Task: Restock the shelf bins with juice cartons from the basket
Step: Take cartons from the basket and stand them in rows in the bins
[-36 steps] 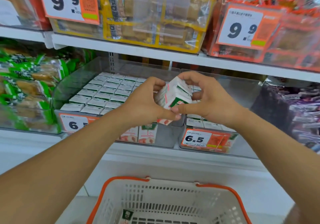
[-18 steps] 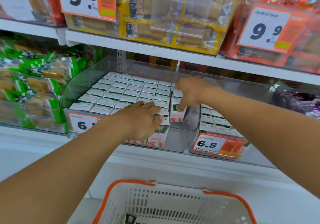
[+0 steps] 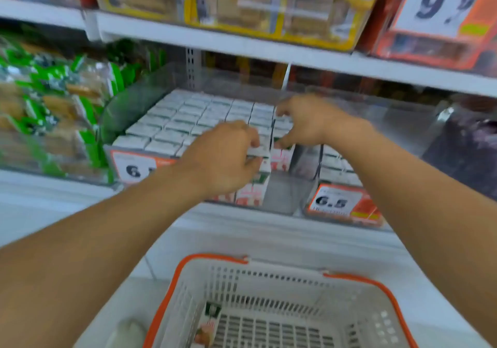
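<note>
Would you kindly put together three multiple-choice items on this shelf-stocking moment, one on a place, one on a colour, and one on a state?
1. Where are both hands working?
A. Inside the basket
B. At the front right corner of the clear bin of cartons
C. On the top shelf

2. What colour is the basket's rim?
A. Orange
B. Blue
C. Black

3. How full is the basket?
A. Heaped with cartons
B. Turned upside down
C. Nearly empty, one carton showing at its left wall

Answers: 1 B, the left hand and right hand sit over the cartons at the corner of the clear bin, above the 6.5 price tag. 2 A, the basket has an orange rim on white mesh. 3 C, a single carton leans by the wall and the floor grid is otherwise bare.
</note>
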